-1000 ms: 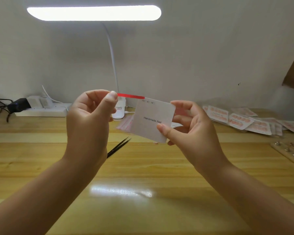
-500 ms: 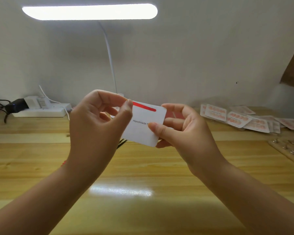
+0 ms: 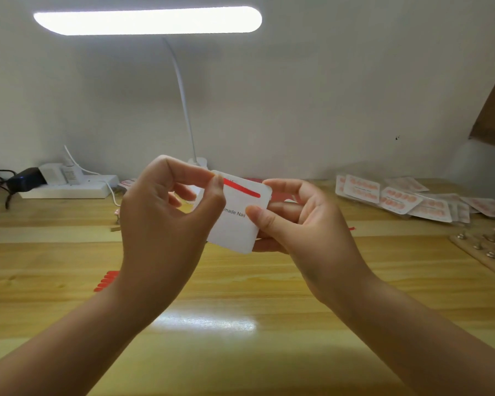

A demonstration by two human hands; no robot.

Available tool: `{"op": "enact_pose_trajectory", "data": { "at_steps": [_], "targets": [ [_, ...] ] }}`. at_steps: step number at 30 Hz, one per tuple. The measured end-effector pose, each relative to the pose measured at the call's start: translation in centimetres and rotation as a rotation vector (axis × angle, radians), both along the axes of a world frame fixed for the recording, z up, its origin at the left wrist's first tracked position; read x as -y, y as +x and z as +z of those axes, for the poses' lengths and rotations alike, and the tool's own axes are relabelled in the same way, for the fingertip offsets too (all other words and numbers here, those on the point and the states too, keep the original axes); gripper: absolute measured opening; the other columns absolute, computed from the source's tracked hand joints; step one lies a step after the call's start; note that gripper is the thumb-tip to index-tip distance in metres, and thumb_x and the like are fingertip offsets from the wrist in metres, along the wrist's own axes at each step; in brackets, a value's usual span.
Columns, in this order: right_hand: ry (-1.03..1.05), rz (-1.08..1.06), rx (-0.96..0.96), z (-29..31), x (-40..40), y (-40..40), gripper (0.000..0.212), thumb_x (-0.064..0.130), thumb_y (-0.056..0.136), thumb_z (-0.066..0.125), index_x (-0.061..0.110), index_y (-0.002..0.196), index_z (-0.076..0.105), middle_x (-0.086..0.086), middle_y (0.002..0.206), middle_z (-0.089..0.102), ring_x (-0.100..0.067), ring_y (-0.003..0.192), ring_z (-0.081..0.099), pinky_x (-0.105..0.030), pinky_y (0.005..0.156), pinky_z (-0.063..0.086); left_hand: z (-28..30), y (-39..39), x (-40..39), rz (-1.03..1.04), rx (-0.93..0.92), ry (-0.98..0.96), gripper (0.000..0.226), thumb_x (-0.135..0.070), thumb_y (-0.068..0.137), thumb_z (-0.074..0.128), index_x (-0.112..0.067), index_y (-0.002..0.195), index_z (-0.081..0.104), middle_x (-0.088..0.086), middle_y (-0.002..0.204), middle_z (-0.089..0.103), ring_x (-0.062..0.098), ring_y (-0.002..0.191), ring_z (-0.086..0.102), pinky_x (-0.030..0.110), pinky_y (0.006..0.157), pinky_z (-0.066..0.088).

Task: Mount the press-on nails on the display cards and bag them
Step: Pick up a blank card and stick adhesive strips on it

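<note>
A white display card (image 3: 236,224) printed "Handmade Nail" is held up over the wooden desk (image 3: 240,281). My right hand (image 3: 300,224) pinches its right edge between thumb and fingers. A red adhesive strip (image 3: 245,189) lies along the card's top edge. My left hand (image 3: 169,218) pinches the strip's left end at the card's top left corner. A row of red press-on nails (image 3: 106,280) lies on the desk, partly hidden behind my left wrist.
Several bagged nail cards (image 3: 406,198) are piled at the back right. A wooden nail stand (image 3: 489,252) lies at the right edge. A power strip with plugs (image 3: 66,184) and the lamp's base (image 3: 197,162) stand against the wall.
The red strip, held above the card a second ago, now lies along the card's top edge. Both hands have drawn together and sunk slightly.
</note>
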State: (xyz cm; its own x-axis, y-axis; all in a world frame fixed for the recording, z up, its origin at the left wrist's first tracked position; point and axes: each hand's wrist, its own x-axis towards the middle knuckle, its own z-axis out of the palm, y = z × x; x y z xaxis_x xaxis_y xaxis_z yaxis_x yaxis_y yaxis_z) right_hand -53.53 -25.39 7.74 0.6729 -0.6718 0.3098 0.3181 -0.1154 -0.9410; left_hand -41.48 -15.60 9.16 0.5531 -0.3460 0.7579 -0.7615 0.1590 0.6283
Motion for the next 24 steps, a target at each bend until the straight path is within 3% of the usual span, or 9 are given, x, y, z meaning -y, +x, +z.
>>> {"op": "enact_pose_trajectory", "data": {
  "at_steps": [8,19,24],
  "targets": [
    [0.067,0.036,0.003,0.1,0.2,0.1,0.025,0.005,0.095,0.057,0.018,0.116,0.055,-0.007,0.090,0.076,-0.021,0.085,0.074,-0.030,0.067,0.058,0.4,0.5,0.1,-0.032,-0.126,-0.067,0.008,-0.033,0.081,0.064,-0.027,0.078,0.058,-0.007,0.076,0.065,0.000,0.063,0.055,0.008,0.053,0.040],
    [0.540,0.271,0.124,1.3,-0.3,0.0,0.023,-0.007,0.092,0.045,0.004,0.111,0.053,-0.015,0.085,0.072,-0.026,0.070,0.071,-0.033,0.055,0.058,0.4,0.3,0.0,-0.003,-0.074,-0.053,0.010,-0.030,0.083,0.062,-0.033,0.078,0.054,-0.014,0.075,0.064,-0.002,0.071,0.061,0.008,0.055,0.043],
    [0.656,0.331,0.152,1.5,-0.5,0.0,0.018,-0.002,0.094,0.042,0.004,0.107,0.052,-0.021,0.097,0.071,-0.031,0.082,0.071,-0.039,0.063,0.061,0.6,0.0,-0.1,-0.041,-0.114,-0.063,0.007,-0.028,0.082,0.063,-0.029,0.079,0.056,-0.022,0.077,0.066,-0.003,0.077,0.064,0.007,0.057,0.044]
  ]
}}
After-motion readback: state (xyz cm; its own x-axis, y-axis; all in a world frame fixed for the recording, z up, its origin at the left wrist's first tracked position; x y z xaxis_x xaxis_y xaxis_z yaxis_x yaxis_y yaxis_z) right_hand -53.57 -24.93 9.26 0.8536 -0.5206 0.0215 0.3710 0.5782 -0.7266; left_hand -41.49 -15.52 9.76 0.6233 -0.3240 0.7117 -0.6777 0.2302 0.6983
